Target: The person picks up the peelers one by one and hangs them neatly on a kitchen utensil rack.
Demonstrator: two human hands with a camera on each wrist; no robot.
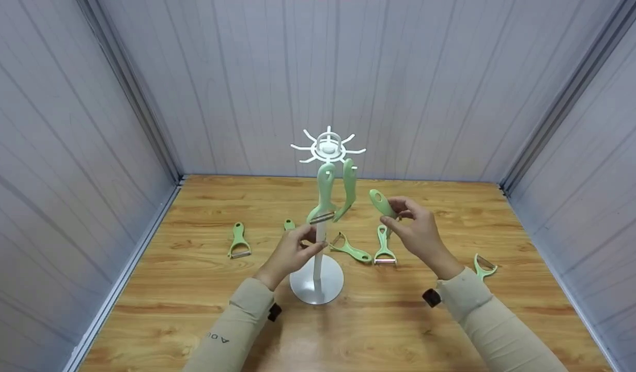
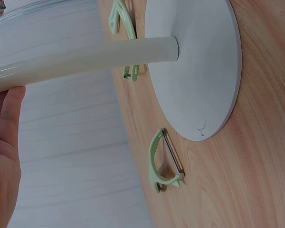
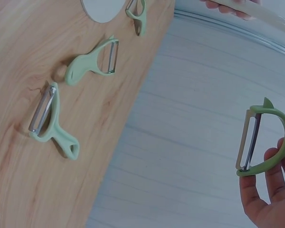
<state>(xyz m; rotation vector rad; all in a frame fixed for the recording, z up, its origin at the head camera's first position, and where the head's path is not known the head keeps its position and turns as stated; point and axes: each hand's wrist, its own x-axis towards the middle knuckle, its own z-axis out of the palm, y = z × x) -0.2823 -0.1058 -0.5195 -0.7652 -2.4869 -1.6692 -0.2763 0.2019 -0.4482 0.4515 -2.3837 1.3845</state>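
My left hand (image 1: 293,251) grips the pole of a white stand (image 2: 109,55), below its ring of hooks. Two light green peelers hang from front hooks: one peeler (image 1: 325,186) faces forward, and beside it another peeler (image 1: 349,183) shows edge-on. Out to the right of the stand, my right hand (image 1: 420,230) pinches a third green peeler (image 1: 381,202) in the air, handle hole pointing up and left. The right wrist view shows the Y-shaped head of this held peeler (image 3: 262,167) with its metal blade, fingers behind and under it.
Several green peelers lie on the wooden table: a peeler (image 1: 238,238) on the left, one (image 1: 289,224) partly behind my left hand, a peeler (image 1: 356,252) and another (image 1: 383,243) right of the stand's round base (image 1: 302,289), and one (image 1: 484,268) near my right sleeve. Panelled walls surround the table.
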